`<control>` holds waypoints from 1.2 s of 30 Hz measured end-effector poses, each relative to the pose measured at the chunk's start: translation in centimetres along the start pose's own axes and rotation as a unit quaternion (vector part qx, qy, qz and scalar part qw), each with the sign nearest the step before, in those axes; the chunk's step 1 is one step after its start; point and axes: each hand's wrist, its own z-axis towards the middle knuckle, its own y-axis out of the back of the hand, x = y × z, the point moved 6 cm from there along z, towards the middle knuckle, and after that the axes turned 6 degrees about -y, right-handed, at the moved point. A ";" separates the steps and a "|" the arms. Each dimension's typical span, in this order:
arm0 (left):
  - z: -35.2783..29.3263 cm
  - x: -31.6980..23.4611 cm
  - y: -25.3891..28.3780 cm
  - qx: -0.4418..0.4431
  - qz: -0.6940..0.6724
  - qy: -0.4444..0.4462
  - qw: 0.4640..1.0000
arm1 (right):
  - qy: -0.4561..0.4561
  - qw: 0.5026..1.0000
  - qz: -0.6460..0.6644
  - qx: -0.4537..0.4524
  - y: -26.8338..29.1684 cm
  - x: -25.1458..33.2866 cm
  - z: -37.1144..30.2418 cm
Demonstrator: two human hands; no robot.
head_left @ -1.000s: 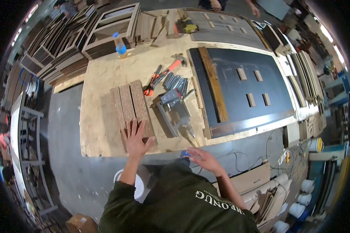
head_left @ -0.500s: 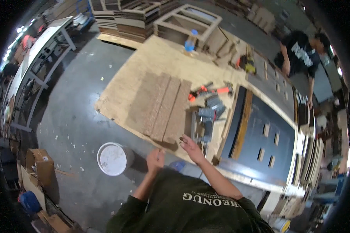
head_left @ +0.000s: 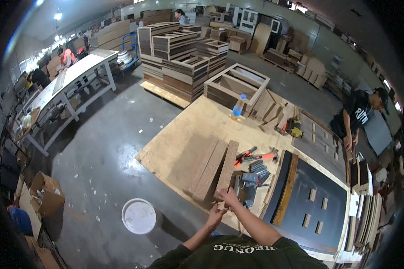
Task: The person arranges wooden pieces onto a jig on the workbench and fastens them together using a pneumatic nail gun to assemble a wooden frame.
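Three long brown wood strips lie on the pale workbench top (head_left: 175, 148) in front of me. Two of them, the left strips (head_left: 206, 168), rest side by side. The right strip (head_left: 228, 167) stands apart from them, slanted, with a dark gap between. Fingers of my right hand (head_left: 229, 198) are closed at the near end of this right strip. Just below, my left hand (head_left: 216, 216) has its fingers drawn together, their tips close to the right hand; what they hold, if anything, is too small to make out.
Right of the strips lie grey metal parts (head_left: 250, 178) and an orange-handled hammer (head_left: 270, 156). A dark panel (head_left: 316, 197) with small wood blocks is farther right. A bottle (head_left: 238, 107) and an open frame (head_left: 238, 85) stand behind. A white bucket (head_left: 139, 216) sits on the floor at left.
The right strip has separated from the other two and now slants away. My hands have come together at its near end. The view has tilted up, showing more of the hall.
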 end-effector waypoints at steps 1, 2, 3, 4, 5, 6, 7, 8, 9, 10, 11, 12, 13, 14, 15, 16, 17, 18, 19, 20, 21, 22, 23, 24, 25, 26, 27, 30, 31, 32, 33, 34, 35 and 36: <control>-0.5 -1.2 0.2 -0.022 -0.055 0.001 0.998 | -0.052 0.997 -0.022 0.044 -0.2 0.9 -1.2; -0.2 -1.0 0.2 -0.014 -0.049 -0.006 0.999 | -0.102 0.990 -0.041 0.083 -0.1 1.5 -1.7; -0.6 -1.5 1.9 -0.113 0.075 -0.131 0.982 | 0.072 0.997 -0.029 0.012 0.0 1.6 -0.5; -1.3 -2.6 3.7 -0.214 0.194 -0.249 0.924 | 0.076 0.997 -0.024 0.011 -0.2 2.4 -0.8; -1.6 -3.5 4.1 -0.182 0.229 -0.267 0.918 | 0.068 0.997 -0.011 0.024 -0.3 3.5 -2.1; -2.2 -5.1 3.7 -0.174 0.230 -0.271 0.918 | 0.058 0.998 0.002 0.032 0.1 4.5 -3.4; -3.1 -7.8 2.2 -0.130 0.294 -0.320 0.891 | 0.051 0.998 -0.003 0.036 0.7 5.5 -4.2; -3.8 -9.4 1.0 -0.091 0.353 -0.366 0.856 | 0.052 0.998 -0.002 0.033 0.9 5.7 -4.4; -3.9 -9.7 0.3 -0.081 0.353 -0.379 0.852 | 0.050 0.997 0.011 0.063 0.7 5.7 -4.5; -3.9 -10.2 0.1 -0.080 0.352 -0.380 0.851 | 0.047 0.994 0.023 0.093 0.6 5.7 -4.6; -3.9 -11.3 -0.5 -0.096 0.378 -0.415 0.822 | 0.047 0.995 0.024 0.089 1.0 4.8 -3.6; -3.8 -12.5 -1.2 -0.112 0.402 -0.448 0.791 | -0.003 0.994 0.055 0.091 1.1 2.7 -2.0; -2.7 -13.1 -1.6 -0.093 0.452 -0.412 0.786 | -0.056 0.990 0.087 0.094 1.0 0.7 -1.3; -1.9 -13.4 -1.4 -0.093 0.453 -0.410 0.786 | -0.057 0.990 0.087 0.095 1.0 0.0 -1.5; -0.4 -12.8 -1.1 -0.076 0.473 -0.354 0.803 | -0.040 0.981 0.154 0.108 0.9 -0.4 -1.8; 0.7 -12.4 -1.0 -0.058 0.491 -0.297 0.817 | -0.023 0.968 0.221 0.118 1.2 -0.4 -2.2; 1.4 -12.3 -1.0 -0.035 0.527 -0.252 0.811 | -0.090 0.965 0.207 0.130 2.3 2.5 -5.9; 1.5 -12.5 -1.8 -0.026 0.528 -0.259 0.809 | -0.088 0.965 0.214 0.122 3.3 1.8 -6.0; 1.9 -12.3 -2.2 -0.019 0.540 -0.239 0.807 | -0.087 0.953 0.245 0.153 3.9 0.4 -6.3; 2.4 -12.1 -2.4 -0.015 0.553 -0.219 0.804 | -0.085 0.940 0.273 0.187 4.2 -0.1 -6.7; 2.9 -10.6 -2.5 -0.049 0.593 -0.244 0.766 | -0.092 0.941 0.270 0.182 5.0 -0.9 -7.2; 3.2 -10.7 -2.9 -0.041 0.596 -0.249 0.762 | -0.090 0.940 0.279 0.177 6.0 -1.1 -8.0; 3.7 -10.3 -2.7 -0.031 0.614 -0.182 0.768 | -0.084 0.934 0.290 0.189 7.0 -1.3 -9.1; 4.0 -9.9 -2.5 -0.021 0.629 -0.113 0.768 | -0.077 0.929 0.301 0.202 7.9 -1.6 -10.0; 3.3 -10.9 -2.9 -0.047 0.627 -0.126 0.767 | -0.080 0.922 0.321 0.202 8.9 -2.1 -10.8; 3.1 -11.4 -3.3 -0.053 0.624 -0.120 0.771 | -0.081 0.920 0.329 0.199 9.9 -2.9 -11.3; 3.0 -11.2 -3.6 -0.064 0.626 -0.125 0.767 | -0.072 0.919 0.323 0.214 10.7 -3.8 -11.9; 3.4 -10.1 -3.4 -0.098 0.628 -0.136 0.760 | -0.056 0.915 0.313 0.249 13.5 -4.6 -14.5; 4.0 -8.8 -2.4 -0.098 0.661 -0.174 0.723 | -0.053 0.913 0.304 0.268 14.5 -4.5 -15.8; 4.7 -7.0 -1.0 -0.098 0.691 -0.212 0.684 | -0.050 0.910 0.297 0.286 15.6 -5.0 -16.7; 4.8 -6.4 0.7 -0.120 0.544 -0.299 0.775 | -0.028 0.901 0.296 0.316 16.5 -6.3 -17.1; 3.8 -6.1 1.9 -0.136 0.376 -0.370 0.839 | -0.029 0.897 0.304 0.321 17.9 -7.6 -17.6; 2.7 -7.8 -0.4 -0.088 0.252 -0.263 0.927 | 0.008 0.890 0.314 0.331 19.8 -8.7 -18.0; -0.2 -10.6 -4.0 -0.046 0.123 -0.141 0.981 | 0.046 0.881 0.323 0.344 21.9 -9.4 -18.5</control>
